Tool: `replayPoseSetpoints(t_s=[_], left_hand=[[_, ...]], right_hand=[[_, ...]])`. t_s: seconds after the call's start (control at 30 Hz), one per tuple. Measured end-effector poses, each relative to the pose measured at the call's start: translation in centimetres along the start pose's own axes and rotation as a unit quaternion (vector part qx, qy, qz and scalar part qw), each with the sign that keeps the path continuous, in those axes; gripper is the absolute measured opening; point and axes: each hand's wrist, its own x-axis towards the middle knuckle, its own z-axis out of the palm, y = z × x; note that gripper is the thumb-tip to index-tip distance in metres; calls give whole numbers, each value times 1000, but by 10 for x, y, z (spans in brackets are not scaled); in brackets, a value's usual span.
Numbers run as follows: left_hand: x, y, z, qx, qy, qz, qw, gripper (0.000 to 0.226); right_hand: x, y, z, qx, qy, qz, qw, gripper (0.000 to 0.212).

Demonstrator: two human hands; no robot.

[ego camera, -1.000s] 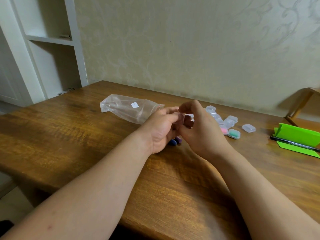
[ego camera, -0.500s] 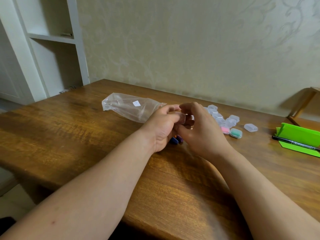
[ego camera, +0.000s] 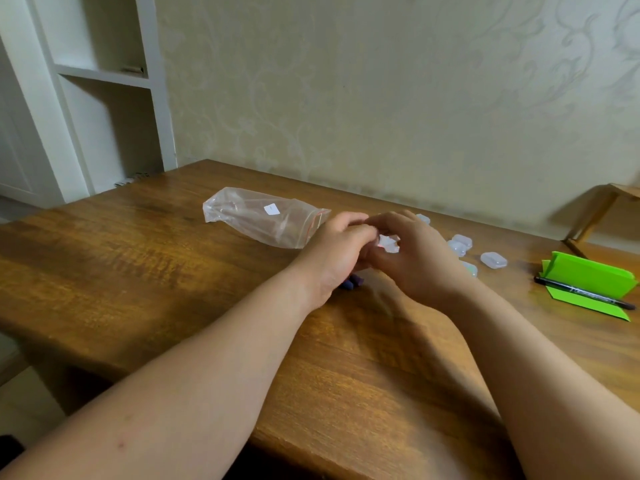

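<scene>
I get only a sliver of the small clear case (ego camera: 389, 243), pinched between the left hand (ego camera: 337, 251) and the right hand (ego camera: 415, 261). Fingers cover the rest, so I cannot tell how its lid stands. Purple bits (ego camera: 354, 282) poke out at six o'clock of the left hand, their shape unclear. At three o'clock of the right hand, a teal-filled box (ego camera: 471, 269) is half hidden. The white label (ego camera: 272, 209) on the clear bag (ego camera: 242, 216) is too small to read.

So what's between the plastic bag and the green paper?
In the head view: the left hand and right hand pinching a small clear box, then more little boxes on the table.
</scene>
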Motion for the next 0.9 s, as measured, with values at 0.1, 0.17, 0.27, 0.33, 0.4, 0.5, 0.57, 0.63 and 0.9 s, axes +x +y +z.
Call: replayPoseSetpoints(t_s=[0.1, 0.17, 0.27, 0.33, 0.4, 0.5, 0.57, 0.63, 0.9], left_hand=[[-4, 7, 10, 33, 13, 42, 999, 36], [-3, 14, 17, 22, 14, 57, 998, 30], [3, 25, 31, 62, 5, 80, 995, 21], [8, 29, 43, 77, 3, 88, 993, 21], [13, 27, 52, 79, 20, 97, 992, 22], [14, 17, 60, 64, 61, 106, 990, 21], [15, 8, 59, 56, 83, 117, 988, 21], [17, 3, 57, 30, 98, 126, 987, 21], [19, 3, 52, 25, 101, 138, 985, 20]], right_hand=[[3, 13, -26, -1, 22, 27, 999, 31], [1, 32, -45, -4, 46, 59, 997, 32], [-14, 73, -70, -31, 76, 116, 990, 35], [-25, 98, -80, -69, 69, 144, 985, 30], [-33, 117, -84, -105, 52, 158, 980, 27], [-38, 135, -86, -125, 34, 175, 976, 22], [-39, 142, -87, -142, 5, 192, 971, 22], [-39, 143, -88, -156, -23, 210, 965, 26], [-38, 138, -79, -136, -52, 232, 962, 41]])
